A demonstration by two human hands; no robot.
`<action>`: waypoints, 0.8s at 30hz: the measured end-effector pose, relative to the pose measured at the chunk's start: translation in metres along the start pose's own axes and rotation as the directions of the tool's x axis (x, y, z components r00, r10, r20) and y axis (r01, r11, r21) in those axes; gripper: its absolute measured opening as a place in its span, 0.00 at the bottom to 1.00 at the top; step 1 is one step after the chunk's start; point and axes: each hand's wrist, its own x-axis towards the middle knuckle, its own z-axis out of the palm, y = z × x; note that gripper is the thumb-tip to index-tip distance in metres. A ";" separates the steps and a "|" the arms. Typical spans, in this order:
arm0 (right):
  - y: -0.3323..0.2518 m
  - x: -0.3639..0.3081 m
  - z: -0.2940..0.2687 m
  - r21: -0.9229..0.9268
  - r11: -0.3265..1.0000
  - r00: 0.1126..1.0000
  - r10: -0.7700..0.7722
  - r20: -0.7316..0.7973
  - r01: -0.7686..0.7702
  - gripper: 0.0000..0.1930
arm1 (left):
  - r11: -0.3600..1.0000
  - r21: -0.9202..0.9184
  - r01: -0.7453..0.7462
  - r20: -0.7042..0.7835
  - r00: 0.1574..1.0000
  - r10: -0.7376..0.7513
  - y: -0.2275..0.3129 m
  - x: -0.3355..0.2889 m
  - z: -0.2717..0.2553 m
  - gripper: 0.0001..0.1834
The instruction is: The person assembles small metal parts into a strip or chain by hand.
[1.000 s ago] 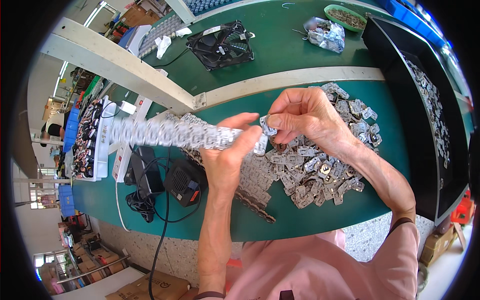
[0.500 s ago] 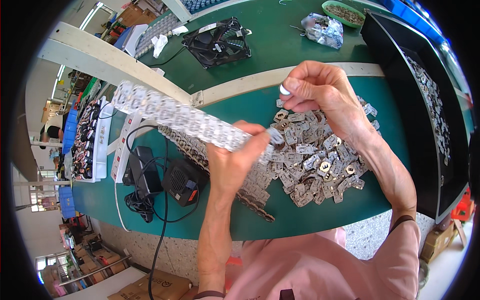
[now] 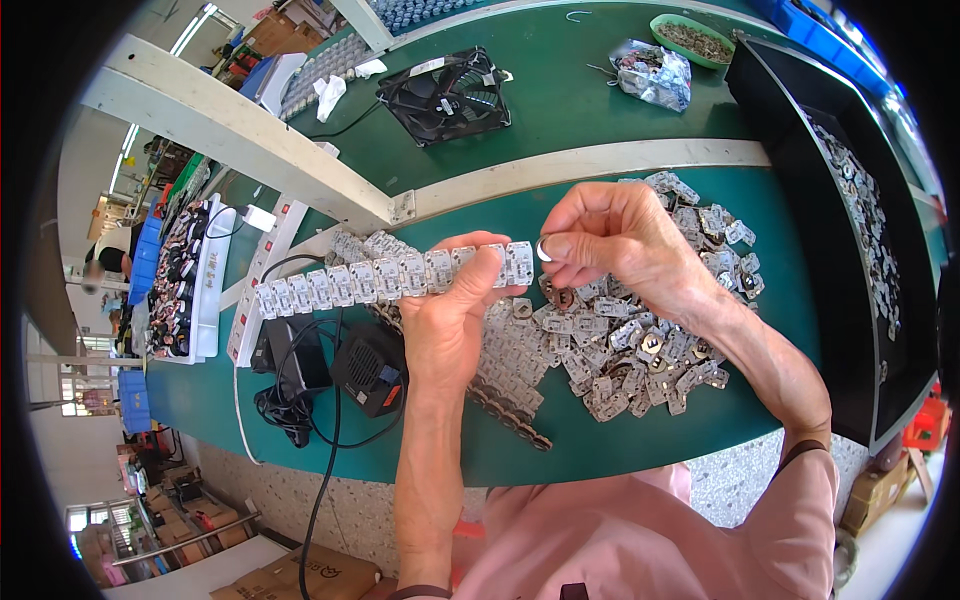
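Pale-grey segmented strip [image 3: 365, 281] is aligned, left hand [image 3: 452, 312] pinching it; right hand [image 3: 622, 240] pinches white piece [image 3: 543, 250]; loose grey pile [image 3: 625, 355] remains centre-right.

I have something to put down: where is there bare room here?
Bare: the green surface between fan and plastic bag, and the patch between the heap of small parts and the front edge of the bench. Crowded: the heap itself, below the right hand, and left of the left forearm, with a black box and cables.
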 end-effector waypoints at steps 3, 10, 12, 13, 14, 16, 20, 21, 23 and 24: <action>-0.001 -0.002 0.003 0.034 0.999 0.999 0.040 0.028 -0.041 0.06 | 1.000 -0.004 0.005 0.001 1.000 -0.005 0.000 -0.001 0.002 0.12; 0.005 0.000 0.001 0.079 0.997 0.998 0.001 0.062 -0.006 0.06 | 1.000 0.000 0.006 -0.018 1.000 -0.006 0.000 0.000 0.002 0.12; 0.007 0.002 0.001 0.076 0.997 0.998 -0.010 0.068 0.005 0.05 | 1.000 0.000 0.002 -0.012 1.000 -0.002 -0.002 -0.001 0.000 0.12; 0.007 0.002 0.001 0.076 0.997 0.998 -0.009 0.067 0.004 0.05 | 1.000 0.017 -0.011 -0.010 1.000 0.011 -0.004 -0.001 -0.001 0.10; 0.006 0.002 0.001 0.069 0.998 0.998 -0.011 0.057 0.007 0.05 | 0.999 0.035 -0.024 -0.006 1.000 0.025 -0.005 -0.001 -0.001 0.09; 0.007 0.002 0.001 0.062 0.998 0.999 -0.011 0.045 0.009 0.04 | 0.999 0.046 -0.028 -0.021 0.999 0.029 -0.008 -0.002 0.003 0.09; 0.010 0.003 0.002 0.027 0.999 0.999 -0.038 0.034 0.037 0.03 | 0.996 0.092 -0.012 -0.024 1.000 0.014 -0.007 -0.003 0.004 0.09; 0.011 0.003 0.002 0.024 0.998 0.998 -0.059 0.032 0.058 0.03 | 0.996 0.093 -0.010 -0.022 1.000 0.012 -0.008 -0.003 0.004 0.09; 0.010 0.004 0.000 -0.004 0.997 0.997 -0.075 0.025 0.076 0.04 | 0.998 0.058 0.009 -0.054 0.999 -0.005 -0.012 -0.003 0.005 0.11; 0.009 0.005 0.000 -0.034 0.995 0.996 -0.092 0.019 0.092 0.04 | 0.998 0.060 0.008 -0.054 0.999 -0.005 -0.011 -0.003 0.005 0.11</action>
